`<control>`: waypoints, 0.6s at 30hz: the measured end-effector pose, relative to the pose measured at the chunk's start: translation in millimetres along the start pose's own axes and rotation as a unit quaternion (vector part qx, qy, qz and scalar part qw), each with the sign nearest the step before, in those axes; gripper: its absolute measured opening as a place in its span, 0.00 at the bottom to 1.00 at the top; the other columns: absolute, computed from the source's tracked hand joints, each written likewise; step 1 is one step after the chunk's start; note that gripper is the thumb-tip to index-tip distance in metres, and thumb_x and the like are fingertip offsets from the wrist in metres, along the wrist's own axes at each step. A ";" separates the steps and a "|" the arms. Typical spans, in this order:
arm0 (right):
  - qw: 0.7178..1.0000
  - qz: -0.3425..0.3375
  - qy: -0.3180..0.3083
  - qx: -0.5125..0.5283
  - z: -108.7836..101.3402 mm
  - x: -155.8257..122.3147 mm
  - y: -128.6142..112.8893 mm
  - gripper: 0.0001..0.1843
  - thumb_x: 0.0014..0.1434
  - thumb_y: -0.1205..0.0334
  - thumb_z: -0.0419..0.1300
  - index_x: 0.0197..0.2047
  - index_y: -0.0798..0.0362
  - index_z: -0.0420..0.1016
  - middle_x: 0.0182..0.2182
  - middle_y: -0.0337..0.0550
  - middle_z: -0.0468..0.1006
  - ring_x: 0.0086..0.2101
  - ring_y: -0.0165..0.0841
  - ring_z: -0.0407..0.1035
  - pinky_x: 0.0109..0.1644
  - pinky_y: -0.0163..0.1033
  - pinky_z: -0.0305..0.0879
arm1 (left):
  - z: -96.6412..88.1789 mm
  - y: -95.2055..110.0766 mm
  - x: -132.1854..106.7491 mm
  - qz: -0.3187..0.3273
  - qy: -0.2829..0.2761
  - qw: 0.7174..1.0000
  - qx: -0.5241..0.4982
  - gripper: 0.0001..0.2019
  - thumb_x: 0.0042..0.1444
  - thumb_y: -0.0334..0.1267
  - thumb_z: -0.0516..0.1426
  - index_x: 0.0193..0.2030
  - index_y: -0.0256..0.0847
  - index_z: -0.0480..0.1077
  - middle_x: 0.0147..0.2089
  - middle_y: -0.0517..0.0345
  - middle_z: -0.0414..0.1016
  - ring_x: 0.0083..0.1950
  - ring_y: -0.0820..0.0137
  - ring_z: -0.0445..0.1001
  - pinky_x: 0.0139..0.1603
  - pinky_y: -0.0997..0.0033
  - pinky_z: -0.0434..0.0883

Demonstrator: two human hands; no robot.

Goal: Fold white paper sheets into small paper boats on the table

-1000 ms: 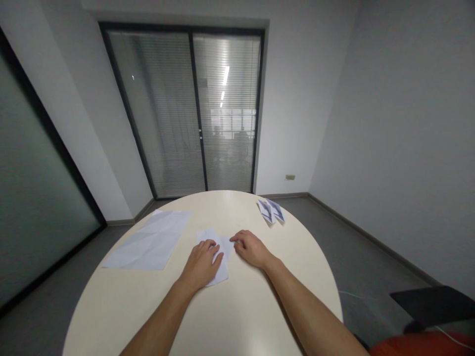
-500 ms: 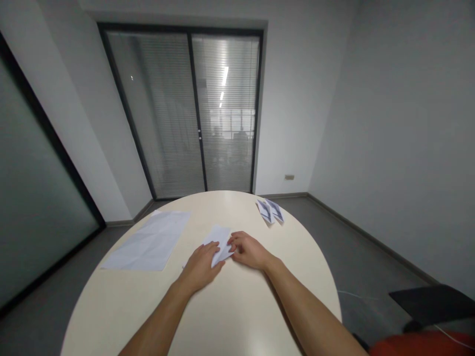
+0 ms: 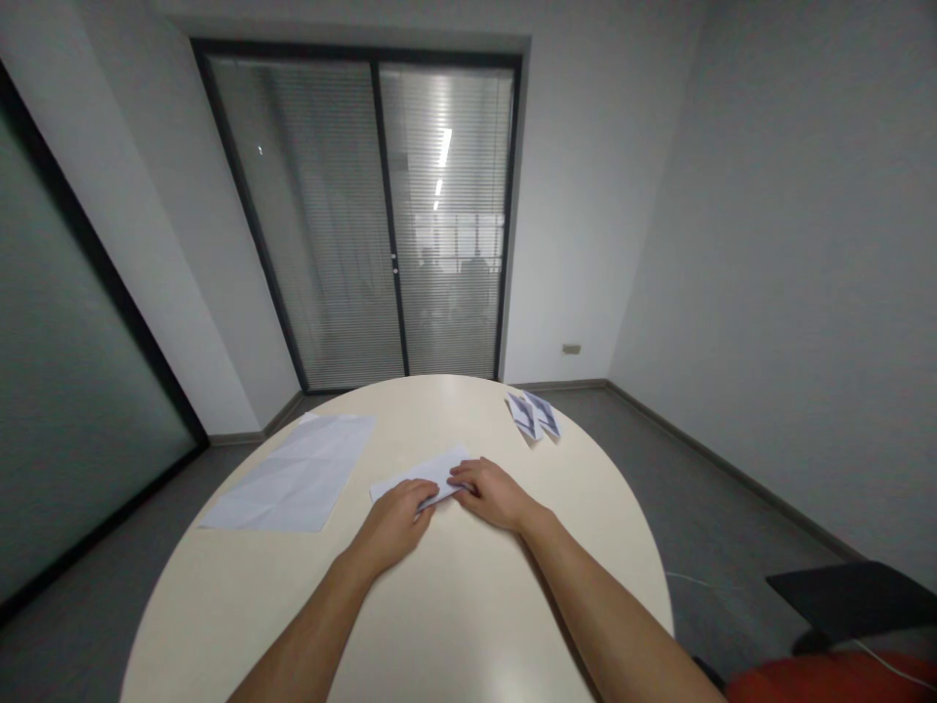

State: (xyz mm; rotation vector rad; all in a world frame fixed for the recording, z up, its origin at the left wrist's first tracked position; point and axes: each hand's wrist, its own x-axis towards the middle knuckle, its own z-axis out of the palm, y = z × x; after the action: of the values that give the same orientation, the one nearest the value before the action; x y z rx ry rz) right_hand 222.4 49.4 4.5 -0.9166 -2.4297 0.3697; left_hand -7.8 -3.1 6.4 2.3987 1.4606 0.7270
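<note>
A narrow folded sheet of white paper (image 3: pixel 421 475) lies on the round cream table (image 3: pixel 454 605), slanting up to the right. My left hand (image 3: pixel 401 513) is closed on its near edge, thumb below and fingers on top. At the paper's right part, my right hand (image 3: pixel 489 491) pinches the near edge with bent fingers. Both hands partly cover the paper, so its near corners are hidden.
A larger creased white sheet (image 3: pixel 297 478) lies flat at the table's left. Two folded paper pieces with dark print (image 3: pixel 533 416) sit near the far right edge. A black chair part (image 3: pixel 853 598) and something red (image 3: pixel 835 681) are at the lower right.
The paper has turned and now shows as a narrower strip slanting to the right. My left hand's fingers have drawn in around its near edge; my right hand stays nearly in place.
</note>
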 end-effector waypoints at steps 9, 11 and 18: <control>0.998 0.051 0.010 -0.018 -9.9 0.5 -7.3 0.12 0.68 0.58 0.58 0.46 0.50 0.82 0.45 0.48 0.84 0.48 0.40 0.75 0.60 0.47 0.59 | -9.9 5.2 0.8 -0.091 0.037 0.995 0.024 0.12 0.61 0.34 0.56 0.50 0.45 0.76 0.51 0.54 0.81 0.52 0.64 0.78 0.53 0.68 0.69; 0.999 0.048 0.009 -0.022 -12.4 1.4 -9.1 0.12 0.68 0.58 0.57 0.42 0.51 0.82 0.39 0.46 0.84 0.42 0.38 0.76 0.54 0.42 0.61 | -12.5 6.0 1.7 -0.113 0.039 0.992 0.041 0.10 0.63 0.36 0.56 0.47 0.45 0.77 0.47 0.55 0.82 0.48 0.64 0.79 0.49 0.68 0.69; 0.997 0.061 0.015 -0.036 -15.7 2.5 -8.7 0.10 0.64 0.62 0.60 0.44 0.51 0.82 0.38 0.45 0.84 0.39 0.37 0.74 0.45 0.37 0.62 | -15.5 5.3 2.5 -0.139 0.056 0.988 0.025 0.10 0.65 0.40 0.54 0.43 0.44 0.77 0.43 0.55 0.83 0.43 0.64 0.79 0.40 0.71 0.66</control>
State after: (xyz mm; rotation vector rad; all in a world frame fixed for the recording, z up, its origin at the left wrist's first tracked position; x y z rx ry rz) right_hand 224.9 45.8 22.1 -1.0986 -2.3792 0.3115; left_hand -11.0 -4.3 22.7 2.1553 1.8321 0.7748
